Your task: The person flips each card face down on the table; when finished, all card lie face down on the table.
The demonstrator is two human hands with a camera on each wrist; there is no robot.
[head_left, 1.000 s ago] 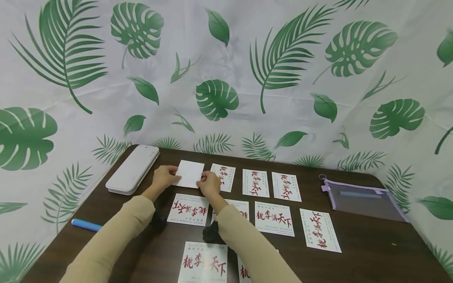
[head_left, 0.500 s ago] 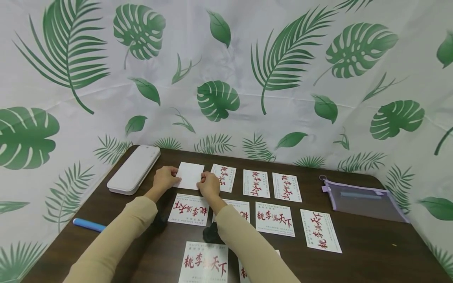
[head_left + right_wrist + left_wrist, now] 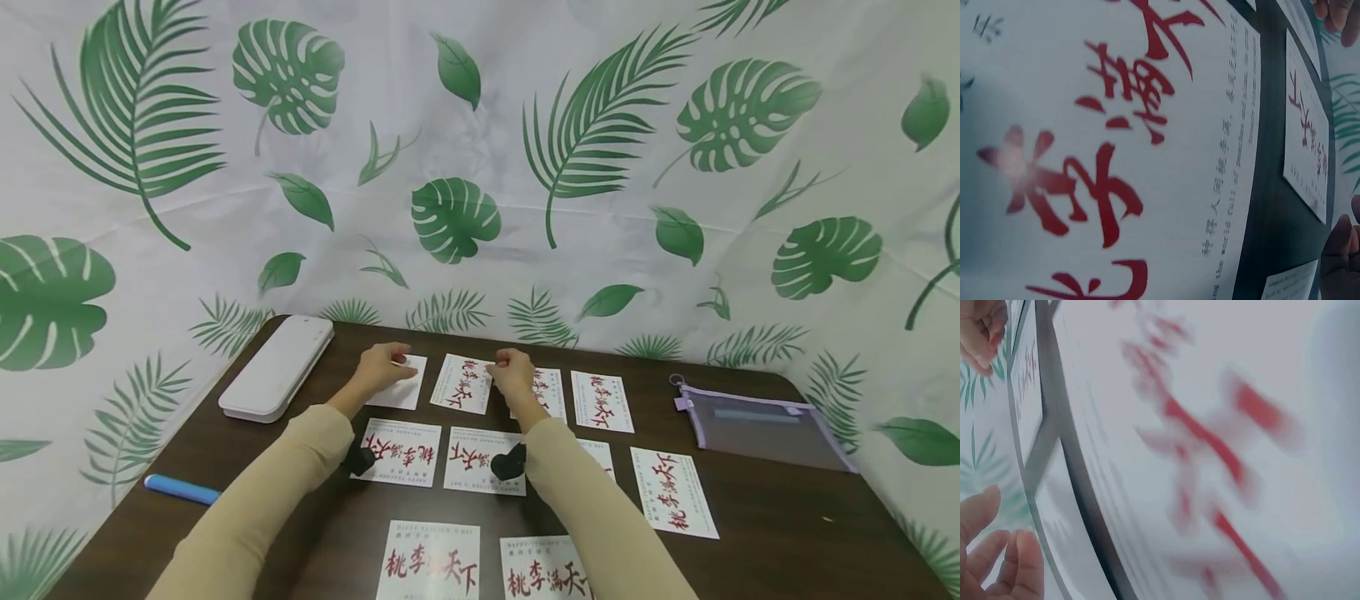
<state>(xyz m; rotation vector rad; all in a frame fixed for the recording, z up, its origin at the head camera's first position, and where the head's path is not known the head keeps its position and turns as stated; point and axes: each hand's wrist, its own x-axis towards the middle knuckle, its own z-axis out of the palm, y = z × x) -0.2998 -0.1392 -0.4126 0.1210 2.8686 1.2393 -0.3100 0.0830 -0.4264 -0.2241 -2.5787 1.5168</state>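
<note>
My left hand rests with curled fingers on the blank white card at the far row's left end; my right hand is curled over a printed card.

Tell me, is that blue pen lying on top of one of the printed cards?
No, the blue pen lies on the bare dark table near its left edge, well apart from the nearest printed card.

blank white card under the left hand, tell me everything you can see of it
The blank white card is a small, plain rectangle, apparently thin paper or card, with no print on its visible face. It lies flat on the dark brown table, leftmost in the far row, beside the white case. The left hand rests on its top edge, covering part.
</note>
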